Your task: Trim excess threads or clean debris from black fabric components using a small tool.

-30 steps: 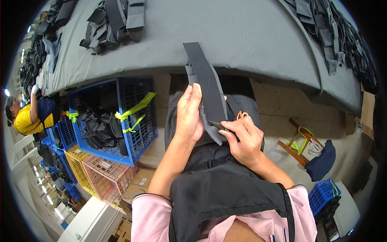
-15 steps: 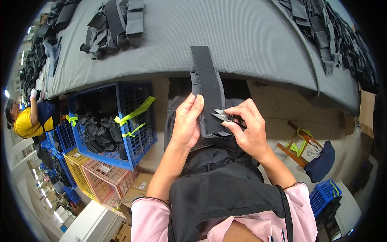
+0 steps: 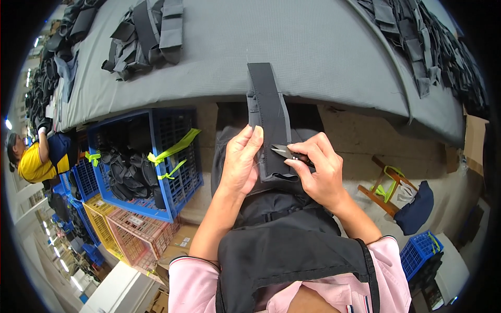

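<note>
Workshop floor, seen from above: one long grey table (image 3: 323, 52) runs across the top, the landmark here. Two heaps of dark fabric pieces lie on it, one at its left end (image 3: 141, 31), one along its right edge (image 3: 433, 47). Below the table's left part stands a blue plastic crate (image 3: 177, 161) filled with black fabric parts (image 3: 125, 172) and tied with yellow-green straps; under that crate, one yellow crate (image 3: 102, 229) and one pink crate (image 3: 146, 235), contents not legible. A smaller blue crate (image 3: 417, 250) sits well below the table's right end. One black strap piece (image 3: 269, 120) hangs over the table's near edge, long axis running away from the person, far end on the tabletop, near end toward the lap. Left hand (image 3: 240, 164) grips the strap's left edge, thumb on top. Right hand (image 3: 318, 172) is closed on small thread snips (image 3: 286, 152), blades pointing left, tips touching the strap.
</note>
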`<state>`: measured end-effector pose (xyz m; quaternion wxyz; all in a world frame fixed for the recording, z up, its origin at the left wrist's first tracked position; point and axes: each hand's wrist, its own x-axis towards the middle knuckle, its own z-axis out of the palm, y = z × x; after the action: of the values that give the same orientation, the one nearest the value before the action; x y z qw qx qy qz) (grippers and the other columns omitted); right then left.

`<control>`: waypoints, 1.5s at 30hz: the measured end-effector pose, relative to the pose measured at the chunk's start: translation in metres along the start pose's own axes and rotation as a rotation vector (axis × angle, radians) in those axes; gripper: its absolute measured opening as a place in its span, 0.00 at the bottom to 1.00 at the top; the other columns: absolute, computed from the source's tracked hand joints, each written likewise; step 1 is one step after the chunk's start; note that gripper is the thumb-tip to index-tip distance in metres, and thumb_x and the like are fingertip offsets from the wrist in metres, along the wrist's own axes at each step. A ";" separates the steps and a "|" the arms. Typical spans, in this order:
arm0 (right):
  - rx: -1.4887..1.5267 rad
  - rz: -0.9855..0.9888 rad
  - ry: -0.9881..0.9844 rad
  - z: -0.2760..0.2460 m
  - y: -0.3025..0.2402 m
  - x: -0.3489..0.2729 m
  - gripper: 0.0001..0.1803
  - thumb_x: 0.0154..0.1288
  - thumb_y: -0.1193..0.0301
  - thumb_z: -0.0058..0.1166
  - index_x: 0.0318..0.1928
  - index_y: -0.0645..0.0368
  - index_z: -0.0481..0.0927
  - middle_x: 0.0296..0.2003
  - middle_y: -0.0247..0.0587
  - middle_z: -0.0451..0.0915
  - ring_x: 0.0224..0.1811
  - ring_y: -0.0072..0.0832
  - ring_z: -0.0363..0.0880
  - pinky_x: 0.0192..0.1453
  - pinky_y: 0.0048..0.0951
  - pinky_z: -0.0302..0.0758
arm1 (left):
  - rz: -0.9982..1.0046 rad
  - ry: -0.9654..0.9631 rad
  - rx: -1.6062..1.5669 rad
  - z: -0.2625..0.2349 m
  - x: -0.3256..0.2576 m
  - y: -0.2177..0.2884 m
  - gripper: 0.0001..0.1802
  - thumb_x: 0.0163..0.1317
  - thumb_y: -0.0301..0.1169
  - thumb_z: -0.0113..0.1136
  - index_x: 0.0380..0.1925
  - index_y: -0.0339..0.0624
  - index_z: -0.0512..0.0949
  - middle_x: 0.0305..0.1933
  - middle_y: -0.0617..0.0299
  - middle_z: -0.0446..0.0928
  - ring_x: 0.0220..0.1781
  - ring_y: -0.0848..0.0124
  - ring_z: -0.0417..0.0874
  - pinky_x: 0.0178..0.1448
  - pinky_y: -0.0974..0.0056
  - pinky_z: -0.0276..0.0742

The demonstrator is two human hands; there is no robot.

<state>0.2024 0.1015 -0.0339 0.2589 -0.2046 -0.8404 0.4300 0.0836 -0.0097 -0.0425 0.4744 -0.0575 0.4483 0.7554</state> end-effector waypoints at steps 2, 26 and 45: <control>0.014 0.031 -0.066 -0.002 0.000 0.004 0.12 0.45 0.76 0.65 0.33 0.59 0.79 0.26 0.38 0.72 0.23 0.31 0.73 0.25 0.29 0.70 | 0.043 0.007 0.000 0.002 0.000 0.000 0.08 0.67 0.32 0.54 0.40 0.40 0.76 0.38 0.68 0.77 0.39 0.81 0.76 0.44 0.72 0.75; 0.070 0.122 0.024 -0.012 0.015 -0.008 0.13 0.45 0.79 0.66 0.34 0.60 0.80 0.27 0.38 0.72 0.22 0.27 0.73 0.26 0.25 0.72 | -0.035 0.103 0.081 -0.011 0.007 -0.003 0.18 0.68 0.39 0.50 0.47 0.34 0.74 0.40 0.56 0.79 0.41 0.71 0.81 0.46 0.67 0.78; -0.118 -0.082 0.015 -0.019 0.016 -0.013 0.14 0.42 0.76 0.66 0.34 0.56 0.80 0.26 0.34 0.72 0.22 0.30 0.71 0.26 0.28 0.67 | -0.071 0.025 0.185 -0.001 0.001 0.004 0.19 0.68 0.38 0.49 0.47 0.31 0.73 0.39 0.52 0.80 0.38 0.70 0.82 0.42 0.68 0.80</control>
<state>0.2257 0.1150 -0.0412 0.2703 -0.1881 -0.8700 0.3671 0.0794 -0.0108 -0.0412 0.4986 -0.0388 0.5196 0.6928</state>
